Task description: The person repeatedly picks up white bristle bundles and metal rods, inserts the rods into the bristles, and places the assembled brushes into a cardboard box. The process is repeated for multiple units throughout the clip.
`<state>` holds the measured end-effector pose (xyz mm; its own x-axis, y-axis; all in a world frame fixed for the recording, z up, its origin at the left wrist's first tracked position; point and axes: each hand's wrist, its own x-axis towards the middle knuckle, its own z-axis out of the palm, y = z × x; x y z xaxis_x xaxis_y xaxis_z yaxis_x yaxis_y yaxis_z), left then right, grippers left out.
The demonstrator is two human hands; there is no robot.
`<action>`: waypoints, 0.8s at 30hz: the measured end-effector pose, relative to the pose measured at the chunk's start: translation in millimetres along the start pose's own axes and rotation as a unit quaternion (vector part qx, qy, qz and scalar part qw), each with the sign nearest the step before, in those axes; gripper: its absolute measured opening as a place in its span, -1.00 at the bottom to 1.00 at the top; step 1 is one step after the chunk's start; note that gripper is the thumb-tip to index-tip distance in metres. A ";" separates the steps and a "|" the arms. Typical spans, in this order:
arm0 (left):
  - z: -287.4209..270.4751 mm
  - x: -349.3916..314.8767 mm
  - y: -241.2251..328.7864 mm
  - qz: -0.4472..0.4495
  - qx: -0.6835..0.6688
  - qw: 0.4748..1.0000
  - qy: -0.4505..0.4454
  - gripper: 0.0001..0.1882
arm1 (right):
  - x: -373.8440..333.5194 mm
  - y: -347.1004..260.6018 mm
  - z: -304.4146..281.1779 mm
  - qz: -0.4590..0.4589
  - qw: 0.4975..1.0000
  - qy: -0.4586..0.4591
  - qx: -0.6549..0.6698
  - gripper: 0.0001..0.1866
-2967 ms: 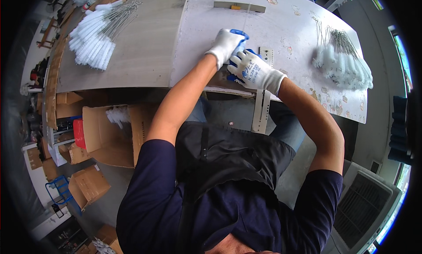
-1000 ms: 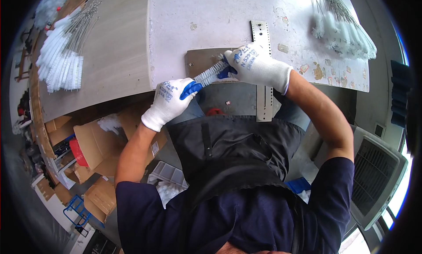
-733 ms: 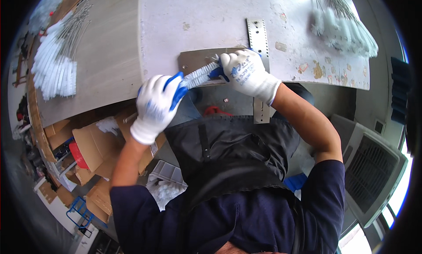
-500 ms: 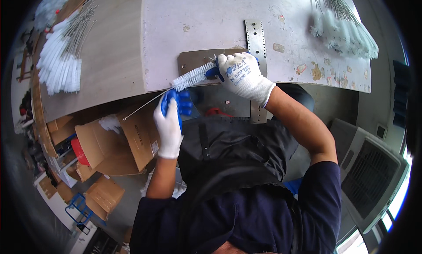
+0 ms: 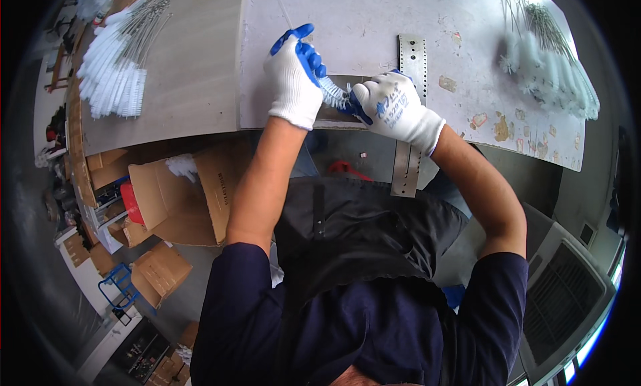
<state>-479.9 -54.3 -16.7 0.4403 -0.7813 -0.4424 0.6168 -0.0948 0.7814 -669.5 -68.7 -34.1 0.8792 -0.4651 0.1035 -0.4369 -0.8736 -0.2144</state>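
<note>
Currently, the left hand [image 5: 296, 79] has its gloved fingers curled around a white bristle brush [image 5: 331, 92], whose wire handle [image 5: 282, 5] points away over the counter [image 5: 347, 25]. Near the counter's front edge, the right hand [image 5: 395, 109] clamps its fingers on the bristled end, beside a perforated metal strip [image 5: 412, 59].

Right of the metal strip [image 5: 412, 69], open table [image 5: 467, 72] reaches a brush pile [image 5: 549, 73]; left of it, the right hand [image 5: 394, 105] and left hand [image 5: 296, 79] block passage.

Bristly brush [image 5: 332, 93], smooth metal strip [image 5: 405, 167]
</note>
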 end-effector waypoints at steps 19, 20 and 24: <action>28.0 18.2 -4.7 0.020 0.166 0.984 -0.067 -0.82 | 16.8 -37.5 3.8 0.138 0.987 0.079 -0.036 -0.63; 19.9 18.4 -0.9 0.060 0.202 0.975 -0.069 -0.80 | 18.7 -39.4 3.3 0.127 0.988 0.079 -0.042 -0.62; -62.0 45.1 16.0 0.272 0.416 0.867 -0.040 -0.72 | 17.6 -40.4 13.7 0.093 0.991 0.084 -0.052 -0.61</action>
<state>-409.6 -52.8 -51.5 0.4506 -0.8873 0.0981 -0.3671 -0.0840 0.9264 -633.8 -39.6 -36.9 0.7413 -0.6292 0.2338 -0.6132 -0.7764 -0.1454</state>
